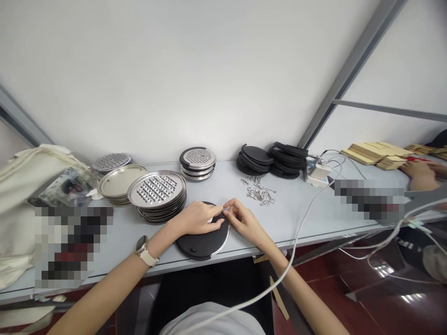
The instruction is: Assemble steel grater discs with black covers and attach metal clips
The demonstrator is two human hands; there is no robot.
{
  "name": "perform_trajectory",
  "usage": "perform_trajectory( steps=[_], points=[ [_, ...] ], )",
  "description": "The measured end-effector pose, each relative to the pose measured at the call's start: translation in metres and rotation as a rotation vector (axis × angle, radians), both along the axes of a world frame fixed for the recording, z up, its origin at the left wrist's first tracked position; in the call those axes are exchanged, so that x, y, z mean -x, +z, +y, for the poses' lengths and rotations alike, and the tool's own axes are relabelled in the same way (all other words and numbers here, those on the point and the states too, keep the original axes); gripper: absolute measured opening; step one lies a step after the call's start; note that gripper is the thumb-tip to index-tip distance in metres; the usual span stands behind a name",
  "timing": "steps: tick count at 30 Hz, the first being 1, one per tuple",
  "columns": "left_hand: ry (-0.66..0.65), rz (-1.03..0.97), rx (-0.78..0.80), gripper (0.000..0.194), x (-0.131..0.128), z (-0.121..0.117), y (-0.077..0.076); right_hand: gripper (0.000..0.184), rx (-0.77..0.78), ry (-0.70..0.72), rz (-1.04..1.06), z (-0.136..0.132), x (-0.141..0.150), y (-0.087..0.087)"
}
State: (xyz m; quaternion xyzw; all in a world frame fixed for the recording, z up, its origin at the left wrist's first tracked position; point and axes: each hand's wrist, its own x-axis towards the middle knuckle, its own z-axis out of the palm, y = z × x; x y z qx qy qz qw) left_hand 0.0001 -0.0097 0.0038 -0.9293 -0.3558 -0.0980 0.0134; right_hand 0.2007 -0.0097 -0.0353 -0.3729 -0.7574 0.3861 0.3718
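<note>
A round black disc (199, 244) with a silver metal rim lies near the table's front edge. My left hand (200, 218), with a watch on its wrist, rests on top of it, index finger and thumb reaching to the disc's far right edge. My right hand (242, 221) is closed in a pinch at that same edge, its fingertips meeting those of my left hand. Whatever is between the fingertips is too small and hidden to make out. Several small metal clasps (260, 191) lie loose to the right, beyond my right hand.
A stack of metal grater discs (157, 188) and pale round plates (122, 181) stand left. Behind are a smaller grater stack (198, 160) and black discs (254, 160). A white cable (295, 246) crosses my right forearm. At far right, another person's hand (421, 174) is beside yellow pieces (375, 153).
</note>
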Motion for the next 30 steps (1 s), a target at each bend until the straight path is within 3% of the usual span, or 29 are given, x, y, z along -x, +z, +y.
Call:
perform_trajectory(
  steps=[30],
  points=[
    [-0.008,-0.024,0.013,0.024,0.0005,-0.0002,0.0002,0.021,-0.004,-0.010,0.026,0.0013,0.0006,-0.0006]
  ],
)
